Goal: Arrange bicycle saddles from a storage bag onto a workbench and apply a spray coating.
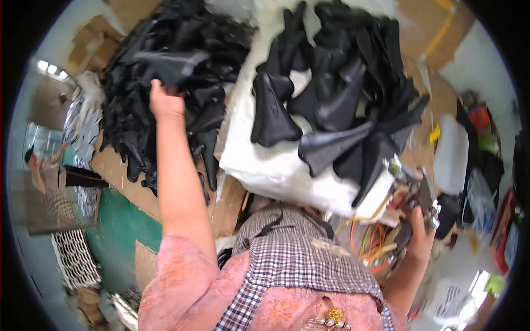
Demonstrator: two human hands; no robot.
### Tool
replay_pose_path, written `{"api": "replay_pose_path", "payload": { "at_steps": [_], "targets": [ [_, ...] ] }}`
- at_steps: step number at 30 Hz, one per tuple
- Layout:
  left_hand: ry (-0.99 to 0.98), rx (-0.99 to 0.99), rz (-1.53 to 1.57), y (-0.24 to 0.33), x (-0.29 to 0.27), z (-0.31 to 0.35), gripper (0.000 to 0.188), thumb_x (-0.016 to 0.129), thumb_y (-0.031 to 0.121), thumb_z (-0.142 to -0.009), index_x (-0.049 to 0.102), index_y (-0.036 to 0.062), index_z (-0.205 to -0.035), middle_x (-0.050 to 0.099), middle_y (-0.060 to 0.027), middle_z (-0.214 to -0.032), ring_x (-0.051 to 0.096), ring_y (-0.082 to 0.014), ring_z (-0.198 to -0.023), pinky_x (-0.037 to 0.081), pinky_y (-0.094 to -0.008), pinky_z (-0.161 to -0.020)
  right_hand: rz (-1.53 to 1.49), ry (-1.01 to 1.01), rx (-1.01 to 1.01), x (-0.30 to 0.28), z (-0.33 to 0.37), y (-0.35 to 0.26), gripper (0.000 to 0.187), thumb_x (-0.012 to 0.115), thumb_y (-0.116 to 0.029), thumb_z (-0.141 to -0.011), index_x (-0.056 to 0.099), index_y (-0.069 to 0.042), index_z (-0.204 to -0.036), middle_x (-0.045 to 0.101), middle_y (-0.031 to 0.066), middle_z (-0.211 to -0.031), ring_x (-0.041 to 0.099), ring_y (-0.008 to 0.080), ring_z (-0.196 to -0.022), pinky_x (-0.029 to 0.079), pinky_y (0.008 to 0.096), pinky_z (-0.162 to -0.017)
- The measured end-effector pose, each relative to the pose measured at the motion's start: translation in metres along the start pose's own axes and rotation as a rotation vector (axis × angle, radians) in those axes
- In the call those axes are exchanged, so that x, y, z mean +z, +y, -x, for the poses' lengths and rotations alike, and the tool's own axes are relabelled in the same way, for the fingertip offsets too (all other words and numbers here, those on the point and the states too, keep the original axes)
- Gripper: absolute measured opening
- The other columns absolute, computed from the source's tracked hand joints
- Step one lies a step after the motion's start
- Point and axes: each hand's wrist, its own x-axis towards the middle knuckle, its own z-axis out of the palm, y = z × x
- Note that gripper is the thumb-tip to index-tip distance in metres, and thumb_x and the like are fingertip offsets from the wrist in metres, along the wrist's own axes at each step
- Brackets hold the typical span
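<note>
Left hand [165, 102] reaches into the big pile of black saddle covers [165, 66] on cardboard, fingers closing on one; right hand [422, 223] grips a metal stapler-like tool [422, 193]; a smaller stack of black covers [342, 94] lies on the white table [276, 171].

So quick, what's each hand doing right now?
Left hand: closed on a black saddle cover from the pile.
Right hand: closed around a metal tool.

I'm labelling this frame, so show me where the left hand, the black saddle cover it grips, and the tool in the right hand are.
left hand [165, 102], head view, on the back of the hand.
black saddle cover [168, 63], head view, on its broad flat part.
tool [422, 196], head view, on its metal body above the right hand [422, 231].
</note>
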Motion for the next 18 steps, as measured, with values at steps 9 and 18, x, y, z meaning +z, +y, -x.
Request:
{"api": "replay_pose_path", "payload": {
  "at_steps": [9,18],
  "targets": [
    [-0.638,-0.762,-1.013,-0.192,0.043,0.136,0.031,0.054,0.029,-0.088,0.059,0.0042,-0.107,0.062,-0.0091,-0.099,0.061,-0.0187,-0.077,0.049,-0.0309,-0.069,0.052,0.019,0.002,0.026,0.025,0.008,0.053,0.048,-0.028,-0.092,0.036,0.002,-0.134,0.057,0.0132,-0.099,0.057,0.0232,-0.088,0.046,0.0379,-0.083],
    [-0.596,-0.76,-0.479,-0.155,0.043,0.192,0.026,0.053,0.014,-0.089,0.056,-0.0011,-0.109,0.062,-0.0097,-0.1,0.062,-0.0206,-0.086,0.051,-0.0364,-0.076,-0.042,0.082,-0.043,0.016,0.072,0.008,0.07,0.063,-0.037,-0.081,0.036,0.005,-0.131,0.059,0.0131,-0.094,0.058,0.0195,-0.082,0.045,0.0328,-0.077]
  ]
}}
